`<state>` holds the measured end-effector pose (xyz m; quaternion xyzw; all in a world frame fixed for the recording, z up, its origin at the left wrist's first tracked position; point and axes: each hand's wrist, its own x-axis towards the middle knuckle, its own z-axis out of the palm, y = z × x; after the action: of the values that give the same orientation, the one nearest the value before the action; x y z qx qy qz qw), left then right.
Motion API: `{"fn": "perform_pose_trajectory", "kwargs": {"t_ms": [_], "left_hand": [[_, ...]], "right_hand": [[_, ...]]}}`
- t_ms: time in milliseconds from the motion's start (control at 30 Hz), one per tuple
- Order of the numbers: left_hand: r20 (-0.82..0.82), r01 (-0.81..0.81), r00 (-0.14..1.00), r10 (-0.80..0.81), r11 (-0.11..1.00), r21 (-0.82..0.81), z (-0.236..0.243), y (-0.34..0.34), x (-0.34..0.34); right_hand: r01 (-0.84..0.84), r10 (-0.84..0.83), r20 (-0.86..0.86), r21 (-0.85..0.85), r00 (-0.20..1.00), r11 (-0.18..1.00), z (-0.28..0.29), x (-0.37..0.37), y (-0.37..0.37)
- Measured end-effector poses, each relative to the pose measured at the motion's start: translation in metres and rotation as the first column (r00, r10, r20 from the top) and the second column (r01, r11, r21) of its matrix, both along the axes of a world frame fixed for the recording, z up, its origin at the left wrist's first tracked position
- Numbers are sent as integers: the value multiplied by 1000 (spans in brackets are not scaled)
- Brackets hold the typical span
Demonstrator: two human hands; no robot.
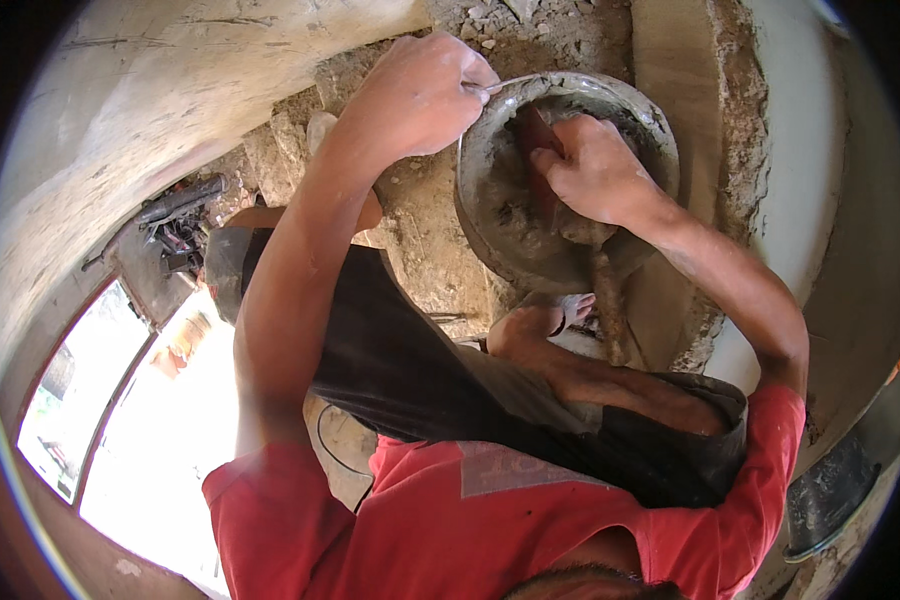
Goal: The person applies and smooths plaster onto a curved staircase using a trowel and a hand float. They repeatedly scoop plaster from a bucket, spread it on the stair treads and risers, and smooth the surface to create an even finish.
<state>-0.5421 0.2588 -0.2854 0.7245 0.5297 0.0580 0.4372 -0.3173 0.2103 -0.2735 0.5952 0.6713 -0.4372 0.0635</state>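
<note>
A round bucket [490, 235] coated with grey mortar stands in front of me, with wet grey mortar [500, 180] inside. At its upper left edge, my left hand [425, 95] is closed on the thin wire handle [494, 87]. My right hand [600, 170] reaches over the bucket, its fingers closed on a flat reddish-brown tool [538, 150] that dips toward the mortar; its exact kind is unclear. A second tool with a mortar-caked wooden handle [608, 300] leans out over the near rim, its head partly hidden below my right hand.
My bare foot [525, 330] is close to the bucket's near side. Rubble [550, 30] lies beyond it. A rough-edged wall [740, 130] runs along the right, and a dark bucket [830, 500] stands at lower right. Dark clutter [180, 225] sits near the bright window [100, 370] at left.
</note>
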Motion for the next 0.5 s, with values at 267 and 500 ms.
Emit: {"fn": "perform_pose_trajectory", "kwargs": {"t_ms": [267,500], "left_hand": [[37,49,998,-48,998,-25,-4,8,-2],[82,72,995,-55,973,-219,-10,25,-13]], "right_hand": [[170,-203,-74,-321,976,932,2,2,-11],[313,-599,-336,-615,727,724,33,60,-23]]}}
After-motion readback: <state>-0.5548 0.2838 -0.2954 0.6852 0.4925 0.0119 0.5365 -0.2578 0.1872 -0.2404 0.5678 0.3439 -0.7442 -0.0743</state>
